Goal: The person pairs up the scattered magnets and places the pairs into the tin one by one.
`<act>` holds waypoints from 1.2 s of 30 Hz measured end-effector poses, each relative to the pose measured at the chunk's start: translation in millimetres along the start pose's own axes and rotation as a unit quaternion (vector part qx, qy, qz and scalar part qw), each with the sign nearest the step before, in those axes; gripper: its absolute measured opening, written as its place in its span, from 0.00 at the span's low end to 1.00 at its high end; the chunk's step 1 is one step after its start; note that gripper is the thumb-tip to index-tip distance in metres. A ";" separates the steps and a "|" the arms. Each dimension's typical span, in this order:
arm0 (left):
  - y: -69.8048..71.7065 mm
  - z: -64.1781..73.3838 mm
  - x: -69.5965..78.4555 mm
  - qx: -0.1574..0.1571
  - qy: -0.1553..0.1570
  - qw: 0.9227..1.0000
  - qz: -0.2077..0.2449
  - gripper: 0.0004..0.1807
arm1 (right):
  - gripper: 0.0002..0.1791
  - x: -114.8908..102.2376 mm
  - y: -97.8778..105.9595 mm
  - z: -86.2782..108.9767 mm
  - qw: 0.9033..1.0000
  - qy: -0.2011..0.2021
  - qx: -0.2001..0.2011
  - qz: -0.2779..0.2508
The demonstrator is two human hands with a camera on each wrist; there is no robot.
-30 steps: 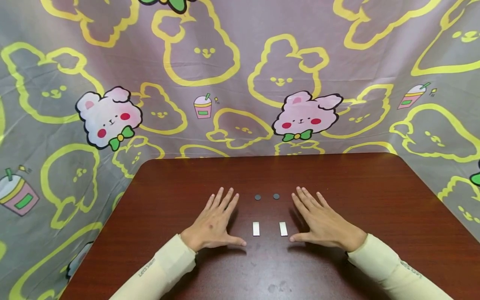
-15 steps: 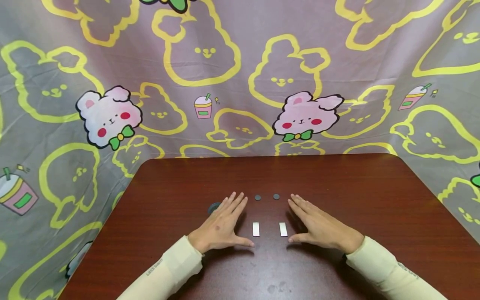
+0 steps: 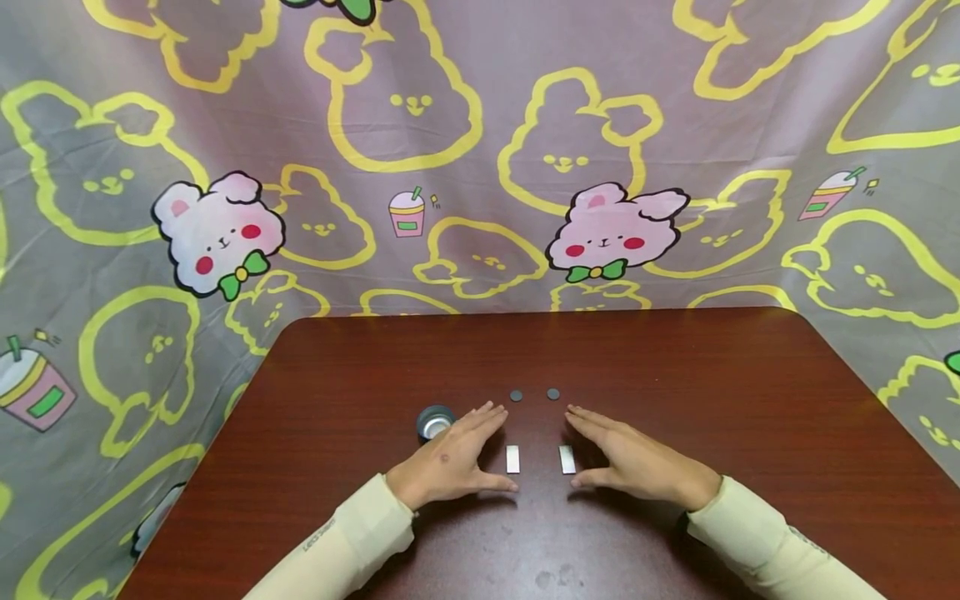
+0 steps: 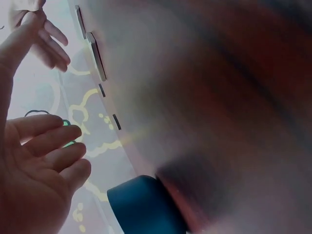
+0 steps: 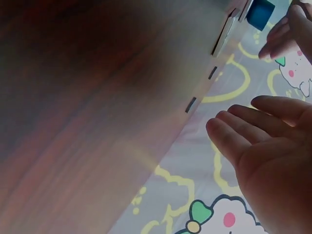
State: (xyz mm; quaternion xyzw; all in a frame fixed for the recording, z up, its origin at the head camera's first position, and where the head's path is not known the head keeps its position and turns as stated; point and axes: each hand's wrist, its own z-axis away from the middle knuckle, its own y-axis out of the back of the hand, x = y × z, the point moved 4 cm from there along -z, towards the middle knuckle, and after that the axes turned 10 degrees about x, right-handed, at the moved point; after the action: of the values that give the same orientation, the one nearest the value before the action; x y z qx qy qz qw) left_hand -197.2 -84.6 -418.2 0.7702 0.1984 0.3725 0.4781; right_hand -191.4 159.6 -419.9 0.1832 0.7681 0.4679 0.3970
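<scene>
Two white strips (image 3: 512, 458) (image 3: 567, 459) lie on desk (image 3: 712, 392) between hands, long axes pointing away. Left hand (image 3: 453, 457), right hand (image 3: 630, 457) flat, fingers straight, holding nothing (each just beside its own strip).

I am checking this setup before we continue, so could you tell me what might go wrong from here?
1. The left hand and right hand lie flat close beside the two white strips, so a small sideways slide could knock them askew.
2. The small round tin sits just beyond the left fingertips and might get nudged.
3. The two dark discs look thin and may be hard to pinch off the table.
</scene>
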 end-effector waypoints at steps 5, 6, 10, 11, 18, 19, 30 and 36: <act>-3.3 -2.7 0.0 -0.004 0.006 1.000 0.026 0.52 | 0.46 -2.6 -2.0 -2.2 0.999 0.001 0.006 -0.032; -3.9 -3.4 -0.1 -0.003 0.003 1.000 0.030 0.51 | 0.46 -2.8 -2.4 -2.5 0.999 0.000 0.006 -0.038; -5.5 -5.7 -0.9 0.004 -0.001 0.999 0.044 0.48 | 0.45 -1.5 -4.0 -3.9 0.998 -0.013 0.005 -0.062; -5.8 -6.0 -1.5 0.006 0.001 0.999 0.045 0.48 | 0.45 -0.8 -4.5 -4.4 0.998 -0.016 0.004 -0.068; -7.8 -6.3 -7.2 0.011 0.021 0.998 0.065 0.43 | 0.42 6.1 -7.9 -11.1 0.997 -0.006 0.006 -0.072; -8.3 -6.7 -7.7 0.012 0.021 0.998 0.065 0.42 | 0.42 7.0 -8.2 -11.5 0.998 -0.003 0.008 -0.069; -14.7 -12.0 -7.8 0.025 0.023 0.997 0.066 0.31 | 0.28 13.4 -10.1 -13.1 0.997 0.003 0.040 -0.065; -18.8 -13.1 -9.1 0.032 0.032 0.994 0.100 0.26 | 0.22 17.4 -13.6 -11.2 0.996 0.005 0.057 -0.065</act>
State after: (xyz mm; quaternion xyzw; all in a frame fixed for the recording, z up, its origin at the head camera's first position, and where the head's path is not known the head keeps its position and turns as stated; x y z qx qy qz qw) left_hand -212.1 -74.2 -434.9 0.7889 0.1474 0.4365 0.4067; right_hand -209.6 157.8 -436.5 0.1525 0.8056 0.3976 0.4120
